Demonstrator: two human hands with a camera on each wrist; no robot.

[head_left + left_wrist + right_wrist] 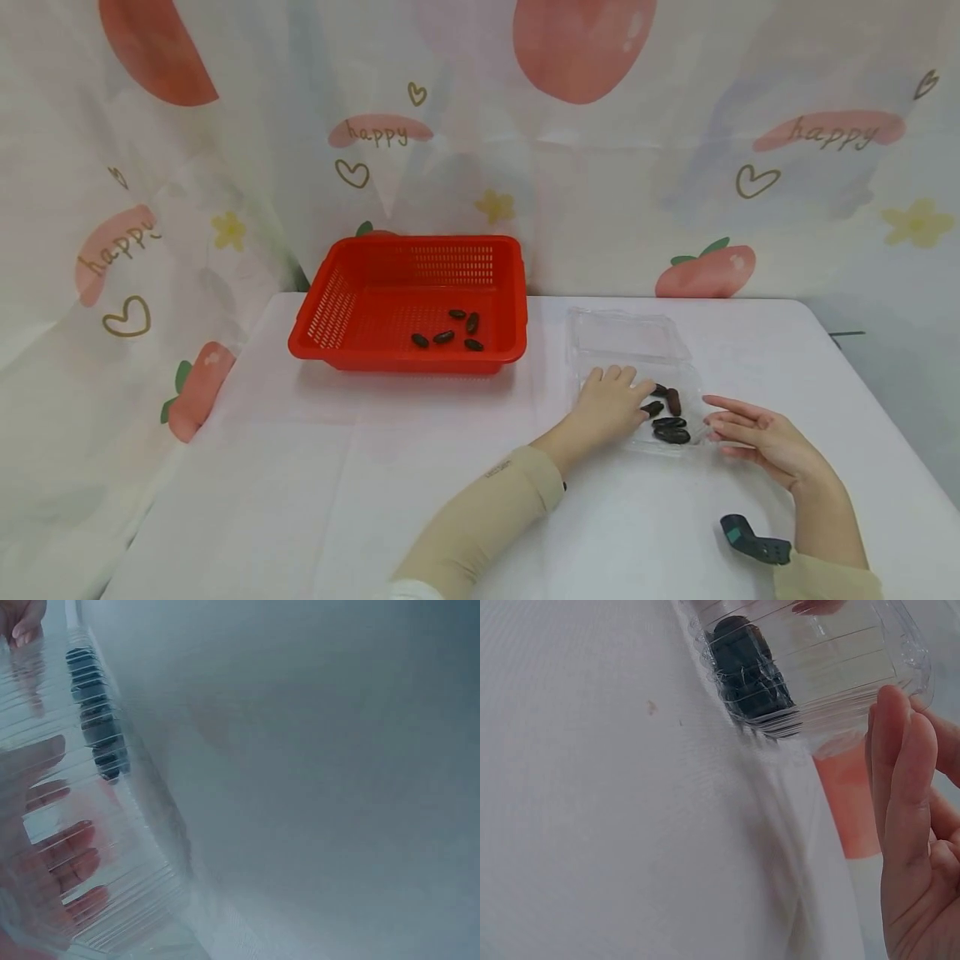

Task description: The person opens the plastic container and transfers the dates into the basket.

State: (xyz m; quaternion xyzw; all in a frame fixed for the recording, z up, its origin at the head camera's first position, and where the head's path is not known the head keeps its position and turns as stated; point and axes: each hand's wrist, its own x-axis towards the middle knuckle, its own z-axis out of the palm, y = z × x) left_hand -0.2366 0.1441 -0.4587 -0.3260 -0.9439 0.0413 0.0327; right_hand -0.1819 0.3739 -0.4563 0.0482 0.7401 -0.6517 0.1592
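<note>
A clear plastic clamshell box (pixel 626 335) lies with its lid folded back, and several dark, wrinkled date-like fruits (pixel 670 436) rest in its right half. My left hand (pixel 611 404) reaches into the box, fingertips close beside the fruits. Through the ribbed box wall (pixel 142 892) in the left wrist view, its fingers (pixel 79 840) show spread apart, holding nothing. At the box's right side is my right hand (pixel 765 437), its fingers fairly straight. The right wrist view shows its fingertips (pixel 894 712) right at the clear box corner, with dark fruits (pixel 750 671) behind the plastic.
A red perforated basket (pixel 408 365) stands at the back left of the white table (pixel 420 467), with several dark fruits (pixel 444 337) on its floor. A dark strap-like device (pixel 753 543) is by the right wrist. Behind the table hangs a printed curtain (pixel 600 167).
</note>
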